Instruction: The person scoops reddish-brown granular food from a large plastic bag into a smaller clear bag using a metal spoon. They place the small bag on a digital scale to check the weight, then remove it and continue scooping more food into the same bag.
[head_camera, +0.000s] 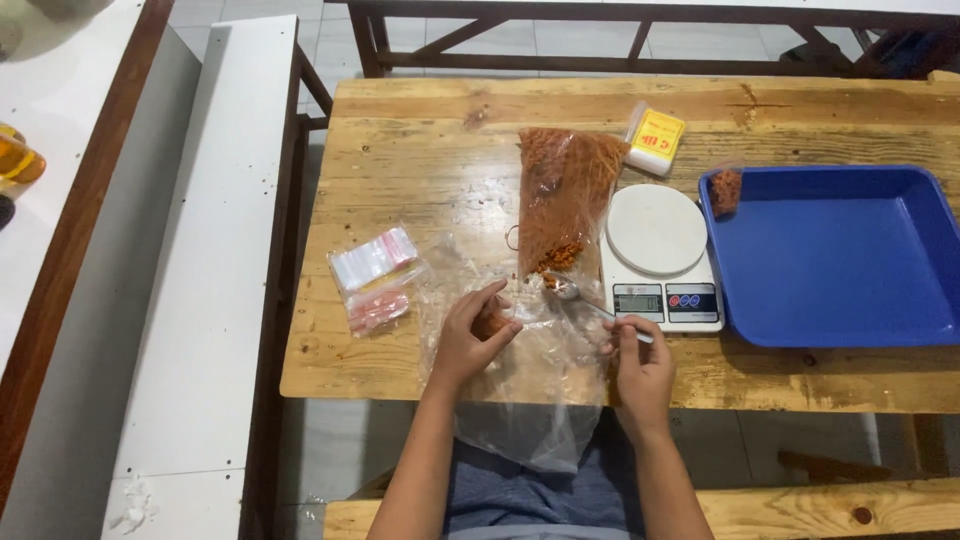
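Spoon (585, 297) lies at frame centre, its handle pinched in the right hand's (640, 365) fingers, long axis running up-left to the bowl at the snack bag's (562, 200) mouth. Left hand (475, 335) pinches a small pouch (492, 322) just left of it, on the bench (400, 150).

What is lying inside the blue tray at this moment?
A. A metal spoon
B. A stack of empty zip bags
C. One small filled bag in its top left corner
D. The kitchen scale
C: a single small bag of orange-brown snack lies in the top left corner of the blue tray; the scale stands outside it, to its left.
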